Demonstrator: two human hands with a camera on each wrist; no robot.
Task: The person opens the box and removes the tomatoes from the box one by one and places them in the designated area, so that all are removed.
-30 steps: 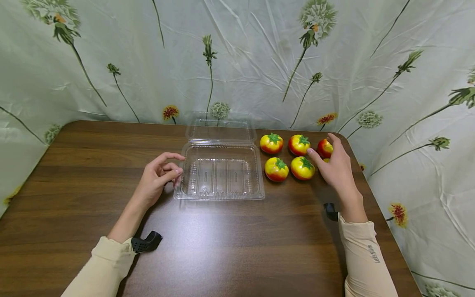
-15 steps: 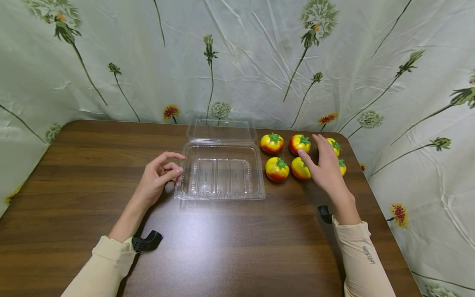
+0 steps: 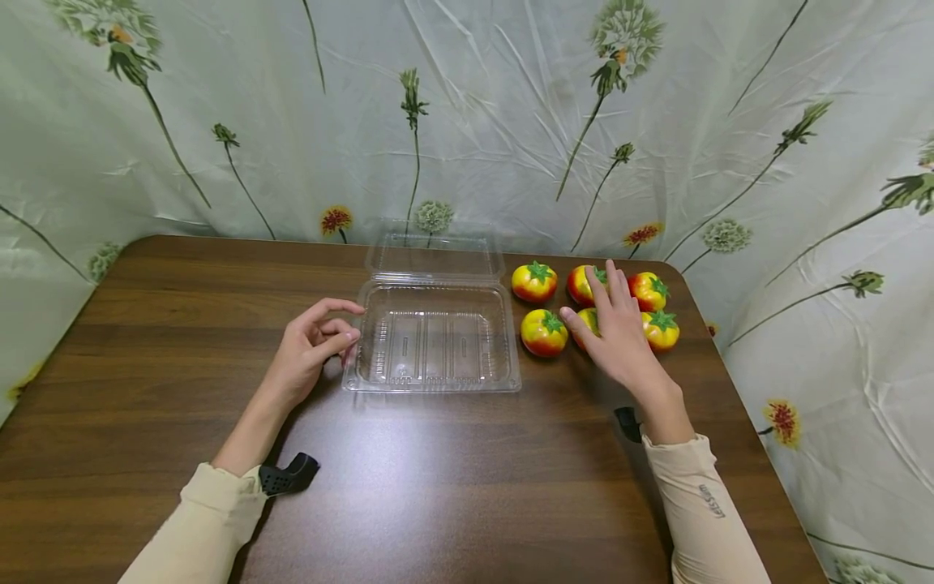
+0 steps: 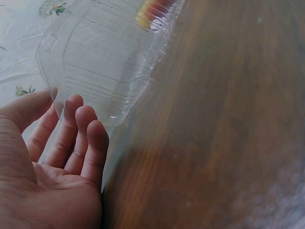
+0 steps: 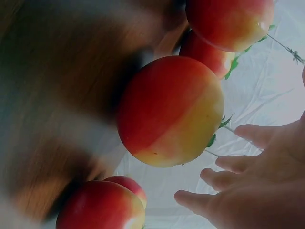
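Note:
A clear plastic clamshell container (image 3: pixel 434 345) lies with its lid (image 3: pixel 435 251) folded back toward the curtain. My left hand (image 3: pixel 315 345) pinches its left rim between thumb and fingers; the left wrist view has the clear edge (image 4: pixel 90 76) running between them. Several glossy red-and-yellow tomatoes (image 3: pixel 543 332) with green leafy tops sit in two rows right of the container. Over the middle pair, my right hand (image 3: pixel 620 337) hovers with spread fingers, holding nothing and partly hiding both. In the right wrist view, the nearest tomato (image 5: pixel 169 112) is beside the fingers.
Everything stands on a dark brown wooden table (image 3: pixel 438 503). A pale curtain (image 3: pixel 496 122) printed with dandelions hangs right behind its far edge and along the right side. Black wrist mounts (image 3: pixel 290 476) sit on both forearms.
My right hand has moved left from the rightmost tomatoes to the middle pair, its fingers straightening and uncovering the right pair. My left hand and the container have stayed still.

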